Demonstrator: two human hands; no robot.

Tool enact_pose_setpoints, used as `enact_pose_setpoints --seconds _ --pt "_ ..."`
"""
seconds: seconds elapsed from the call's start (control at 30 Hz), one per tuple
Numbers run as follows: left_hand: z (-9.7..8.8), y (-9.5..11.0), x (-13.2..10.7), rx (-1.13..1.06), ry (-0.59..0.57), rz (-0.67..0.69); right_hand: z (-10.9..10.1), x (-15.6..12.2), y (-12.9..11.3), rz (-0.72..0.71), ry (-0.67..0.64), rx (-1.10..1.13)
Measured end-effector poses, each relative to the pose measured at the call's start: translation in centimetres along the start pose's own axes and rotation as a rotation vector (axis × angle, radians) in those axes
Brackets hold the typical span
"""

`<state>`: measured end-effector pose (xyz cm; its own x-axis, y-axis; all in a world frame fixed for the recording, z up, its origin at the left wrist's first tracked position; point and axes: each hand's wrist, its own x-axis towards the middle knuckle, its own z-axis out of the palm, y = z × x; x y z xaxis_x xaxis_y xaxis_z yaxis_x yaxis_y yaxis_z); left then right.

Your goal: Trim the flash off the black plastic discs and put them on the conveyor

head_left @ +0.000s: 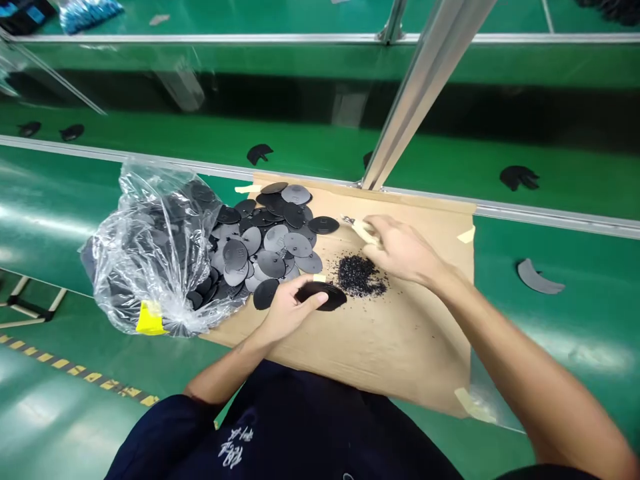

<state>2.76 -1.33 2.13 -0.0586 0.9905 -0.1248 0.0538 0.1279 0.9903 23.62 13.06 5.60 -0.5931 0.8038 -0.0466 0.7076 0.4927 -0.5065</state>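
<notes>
Between thumb and fingers, my left hand (290, 308) grips a black oval plastic disc (330, 297), with a pale wrap on one finger. My right hand (400, 245) is closed around nippers with cream handles (366, 232); their metal tips point left, apart from the disc. Below the nippers lies a heap of small black plastic bits (361, 275). A loose pile of dark oval discs (273, 264) spreads to the left of both hands, and one single disc (323, 225) rests near the nipper tips.
A clear plastic bag (150, 247) full of discs stands left, bearing a yellow label (150, 319). Brown cardboard (400, 347) is taped to the green table. A metal post (425, 93) rises behind it. A curved grey piece (539, 277) lies right; several black pieces lie along the back conveyor belt (320, 127).
</notes>
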Motion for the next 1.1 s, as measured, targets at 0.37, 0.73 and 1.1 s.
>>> enact_pose_setpoints --seconds 0.37,0.73,1.1 --pt "1.3 1.7 -0.1 0.102 -0.190 0.221 2.5 -12.1 -3.0 -0.099 0.148 0.411" --pt "1.9 2.0 0.1 0.139 -0.224 0.263 2.7 -13.2 -1.5 -0.190 0.182 0.160" --pt "2.3 1.8 -0.1 0.165 -0.236 0.225 2.3 -13.7 -1.4 -0.187 0.203 0.131"
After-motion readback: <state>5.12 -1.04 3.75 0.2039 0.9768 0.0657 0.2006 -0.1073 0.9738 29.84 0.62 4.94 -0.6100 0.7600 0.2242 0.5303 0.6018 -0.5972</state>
